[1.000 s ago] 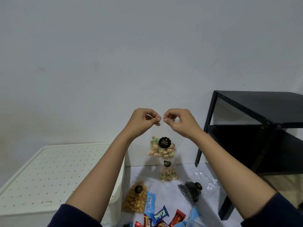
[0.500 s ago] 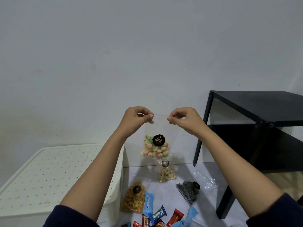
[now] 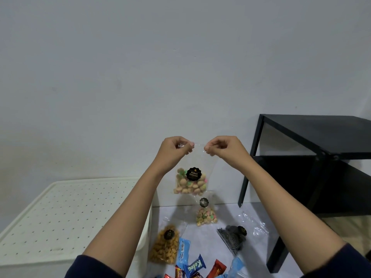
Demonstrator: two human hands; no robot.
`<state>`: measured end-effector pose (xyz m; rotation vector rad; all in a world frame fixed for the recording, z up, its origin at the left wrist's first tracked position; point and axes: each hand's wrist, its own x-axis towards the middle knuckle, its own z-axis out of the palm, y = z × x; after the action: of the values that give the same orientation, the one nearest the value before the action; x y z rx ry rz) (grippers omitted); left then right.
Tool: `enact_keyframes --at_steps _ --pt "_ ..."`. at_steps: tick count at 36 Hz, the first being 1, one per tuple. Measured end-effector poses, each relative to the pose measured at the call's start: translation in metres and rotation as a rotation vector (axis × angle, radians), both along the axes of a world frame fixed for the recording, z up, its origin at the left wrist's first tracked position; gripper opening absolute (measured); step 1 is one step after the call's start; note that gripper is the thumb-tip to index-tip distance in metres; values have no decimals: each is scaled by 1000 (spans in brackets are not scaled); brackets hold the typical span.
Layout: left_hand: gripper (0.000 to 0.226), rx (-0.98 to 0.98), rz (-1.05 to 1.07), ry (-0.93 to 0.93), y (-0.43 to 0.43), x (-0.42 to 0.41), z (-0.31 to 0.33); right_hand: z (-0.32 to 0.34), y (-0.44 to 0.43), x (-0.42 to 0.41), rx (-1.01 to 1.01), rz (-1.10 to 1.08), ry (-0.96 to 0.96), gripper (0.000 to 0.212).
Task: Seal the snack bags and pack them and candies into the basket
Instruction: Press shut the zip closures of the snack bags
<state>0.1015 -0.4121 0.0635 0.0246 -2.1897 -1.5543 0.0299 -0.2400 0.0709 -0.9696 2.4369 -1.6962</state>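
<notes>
Both hands are raised before the wall [image 3: 180, 67], holding a clear bag [image 3: 201, 164] in the air by its top edge. The left hand [image 3: 174, 150] pinches the left end of that edge between thumb and curled fingers. The right hand [image 3: 223, 147] pinches the right end the same way, and a short stretch of plastic shows between the two. The bag hangs straight down below the hands, its lower half filled with small round biscuits [image 3: 189, 187] topped in pink, green and white (the black scalloped label [image 3: 193, 173] reads "Biskuit Gemrose"). Whether the top is sealed cannot be told.

Below, on the pale floor [image 3: 202, 239], a second bag [image 3: 206, 216] of the same biscuits lies near the wall. To its left, just beside a white box [image 3: 60, 217] with a perforated lid, lies an orange bag [image 3: 165, 245] of golden snacks. To the right lies a dark bag [image 3: 232, 238] of black swirled pieces, its clear top crumpled. Wrapped candies [image 3: 195, 265] in blue, red and brown sit in a loose heap at the bottom edge, between the forearms. A black table [image 3: 321, 135] stands at the right against the wall.
</notes>
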Motion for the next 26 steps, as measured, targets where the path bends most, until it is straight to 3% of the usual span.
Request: enact_keyframes --at_steps 9,13,18,26 --pt "15 -19 43 19 -2 2 -2 -3 -2 0 34 -11 -29 16" --pt "1 -202 68 -15 -4 4 6 -2 -4 0 47 -42 33 18" --pt "11 -446 23 -71 3 4 14 1 -8 5 83 -23 102 12" --pt "9 -493 75 -70 8 5 15 -1 -3 8 -39 32 -23 7"
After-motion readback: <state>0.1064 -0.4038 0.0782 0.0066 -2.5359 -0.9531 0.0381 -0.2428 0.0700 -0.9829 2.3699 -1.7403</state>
